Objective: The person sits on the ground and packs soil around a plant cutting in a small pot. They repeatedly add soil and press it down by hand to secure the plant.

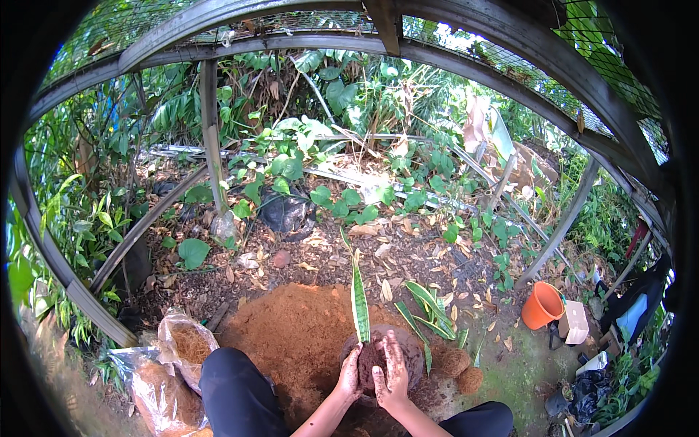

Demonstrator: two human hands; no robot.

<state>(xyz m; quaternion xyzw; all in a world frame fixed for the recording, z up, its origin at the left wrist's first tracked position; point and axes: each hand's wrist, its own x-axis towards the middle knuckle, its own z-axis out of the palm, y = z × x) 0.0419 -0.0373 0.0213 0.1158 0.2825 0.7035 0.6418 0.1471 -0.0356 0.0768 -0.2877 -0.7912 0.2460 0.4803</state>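
Note:
A snake plant leaf [360,302], green with pale yellow edges, stands upright from a ball of dark, wet soil [371,357] between my hands. My left hand [350,373] cups the ball's left side near the leaf's base. My right hand [392,369] presses against its right side, fingers fairly straight and smeared with soil. Beneath them lies a rounded grey-brown patch [415,358]; whether it is a shallow dish or a mound I cannot tell. More cut snake plant leaves [431,309] lie to the right, close to two brown fibre balls [456,362].
Loose reddish-brown material [284,324] spreads in front of my knees. Clear plastic bags of brown fibre [166,397] stand at the left. To the right are an orange bucket [542,306] and a cardboard box [574,323]. A frame post [213,138] rises ahead.

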